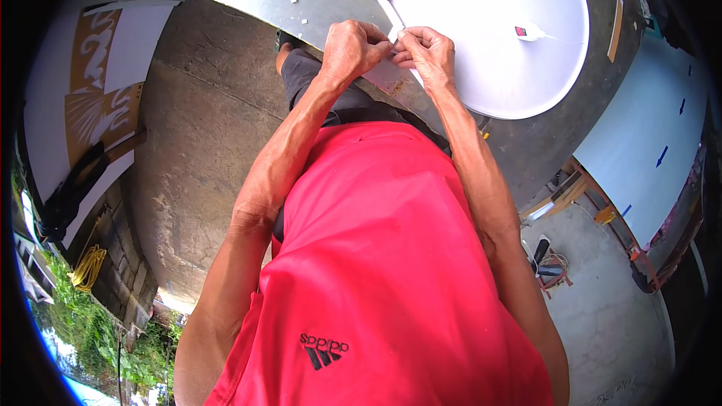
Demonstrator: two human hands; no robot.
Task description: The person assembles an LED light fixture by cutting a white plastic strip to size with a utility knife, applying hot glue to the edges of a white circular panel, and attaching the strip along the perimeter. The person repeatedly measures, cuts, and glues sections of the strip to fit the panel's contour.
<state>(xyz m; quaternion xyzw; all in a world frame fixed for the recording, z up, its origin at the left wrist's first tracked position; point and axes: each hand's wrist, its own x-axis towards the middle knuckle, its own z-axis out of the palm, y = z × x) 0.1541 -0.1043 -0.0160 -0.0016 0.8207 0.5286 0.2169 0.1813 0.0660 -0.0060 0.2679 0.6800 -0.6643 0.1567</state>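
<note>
Lettering noted: black word above slanted black bars, upside down in the head view, on the red shirt (376,256). Small red label (520,31) on the white bottle (535,34): too small to read. Dark blue arrows (662,156) mark the pale blue sheet (628,131).

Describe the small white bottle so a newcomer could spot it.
On the grey table, find the large white rounded panel beside the person's right hand. The small white bottle lies on it, set apart from the plain white around it by a red patch.
</note>
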